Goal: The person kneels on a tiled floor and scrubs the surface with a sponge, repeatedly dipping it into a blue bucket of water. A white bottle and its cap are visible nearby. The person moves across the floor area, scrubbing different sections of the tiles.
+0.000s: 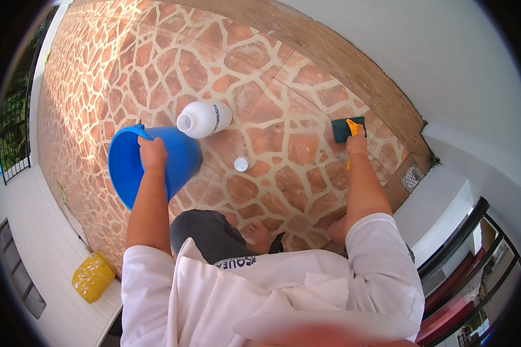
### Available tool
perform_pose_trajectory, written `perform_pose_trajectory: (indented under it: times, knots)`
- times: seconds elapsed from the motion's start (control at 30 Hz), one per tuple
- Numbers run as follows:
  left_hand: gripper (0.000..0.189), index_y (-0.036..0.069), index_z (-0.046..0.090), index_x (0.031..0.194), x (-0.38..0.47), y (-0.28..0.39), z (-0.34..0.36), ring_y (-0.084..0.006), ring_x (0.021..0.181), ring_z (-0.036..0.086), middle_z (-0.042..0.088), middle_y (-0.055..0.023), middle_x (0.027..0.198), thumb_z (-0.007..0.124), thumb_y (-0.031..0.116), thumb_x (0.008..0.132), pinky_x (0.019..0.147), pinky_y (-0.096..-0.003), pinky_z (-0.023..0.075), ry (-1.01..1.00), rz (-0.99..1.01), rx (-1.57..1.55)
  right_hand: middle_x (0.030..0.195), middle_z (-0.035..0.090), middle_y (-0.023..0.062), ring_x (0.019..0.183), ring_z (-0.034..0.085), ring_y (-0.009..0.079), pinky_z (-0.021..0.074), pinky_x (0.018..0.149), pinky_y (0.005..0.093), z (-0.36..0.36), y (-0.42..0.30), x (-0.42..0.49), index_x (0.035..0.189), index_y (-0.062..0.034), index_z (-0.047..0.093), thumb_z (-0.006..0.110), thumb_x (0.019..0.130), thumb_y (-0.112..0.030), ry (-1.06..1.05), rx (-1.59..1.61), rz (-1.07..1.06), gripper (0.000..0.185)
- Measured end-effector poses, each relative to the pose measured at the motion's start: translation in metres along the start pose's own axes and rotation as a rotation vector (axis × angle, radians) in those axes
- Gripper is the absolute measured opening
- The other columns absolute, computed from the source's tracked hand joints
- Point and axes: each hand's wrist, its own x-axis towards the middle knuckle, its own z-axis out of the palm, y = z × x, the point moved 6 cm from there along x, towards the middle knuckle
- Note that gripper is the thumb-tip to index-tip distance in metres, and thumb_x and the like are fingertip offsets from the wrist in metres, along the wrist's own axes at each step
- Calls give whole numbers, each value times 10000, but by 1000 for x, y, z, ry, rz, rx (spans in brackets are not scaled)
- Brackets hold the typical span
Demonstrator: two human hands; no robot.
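Note:
My left hand point(152, 152) grips the rim of a blue plastic bucket point(183, 152) on the left. What I can see of the bucket's inside shows only blue wall; its bottom is hidden. Out to the right, my right hand point(357, 142) is closed around the yellow handle point(353, 126) of a scrubber with a dark green scouring pad point(341, 131), which lies against the floor. A white plastic bottle point(205, 119) with an uncapped mouth and printed writing stands just beyond the bucket. Nearer to me, a small white cap point(241, 164) rests on the floor.
The floor point(260, 139) has a reddish stone pattern with pale joints. A wood-look border point(351, 47) runs along the white wall point(417, 56). A floor drain point(411, 178) sits at the right corner. A yellow planter point(93, 276) and black railings point(456, 234) flank me.

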Motion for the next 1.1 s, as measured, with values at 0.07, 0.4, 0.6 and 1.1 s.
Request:
perform_pose_trajectory:
  times: [0.07,0.4,0.6,1.1]
  knots:
    - [557,-33,309,1237,-1,-1,0,-412,971,513,533,-284,1039,463,175,744,847,-420,399,-5,-11,14,1091,537,234,1012,527,341,411,848,390,-7,-6,6,1326,-127,270,468,771,-81,-59,-116,-65,591]
    - [556,-39,312,1234,3,-5,3,-409,964,518,539,-284,1027,462,172,742,841,-426,399,-3,-17,17,1084,536,241,1001,527,355,421,834,396,-6,-5,-21,1325,-97,261,487,776,-87,-16,-37,-144,594]
    - [556,-39,319,1231,3,-5,4,-409,954,520,544,-282,1014,477,171,741,837,-426,400,4,-5,9,1151,497,239,1044,506,343,403,876,353,12,-7,-44,1331,-50,227,524,794,-103,147,224,81,616]
    - [541,-35,329,1223,3,-4,4,-421,939,518,540,-287,1008,461,173,741,831,-430,399,27,16,21,1090,535,235,1002,524,360,409,858,393,12,-6,-48,1352,-111,185,462,831,-136,-32,18,-42,590]
